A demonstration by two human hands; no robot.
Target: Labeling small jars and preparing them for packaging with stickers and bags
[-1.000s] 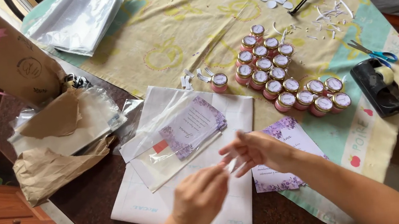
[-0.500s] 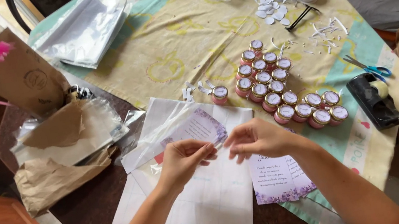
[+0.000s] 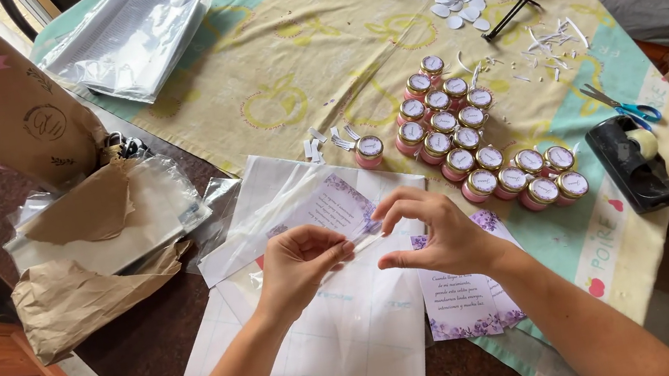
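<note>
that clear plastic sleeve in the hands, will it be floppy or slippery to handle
The clear sleeve is probably floppy: it sags and creases between the left hand and right hand. Likely slippery too, being glossy. It looks very light.

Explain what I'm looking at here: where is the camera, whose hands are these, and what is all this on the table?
The camera sits on a person's head and looks down, so both bare arms reaching in from below are that person's own. The left hand and right hand together pinch a clear plastic sleeve with a purple-flowered card inside. It lies over white sheets, beside a second flowered card. Behind stand a cluster of small pink jars with gold lids, on a yellow patterned tablecloth. To the right are blue-handled scissors and a black tape dispenser; to the left, brown paper bags, one with a pink bow.
</note>
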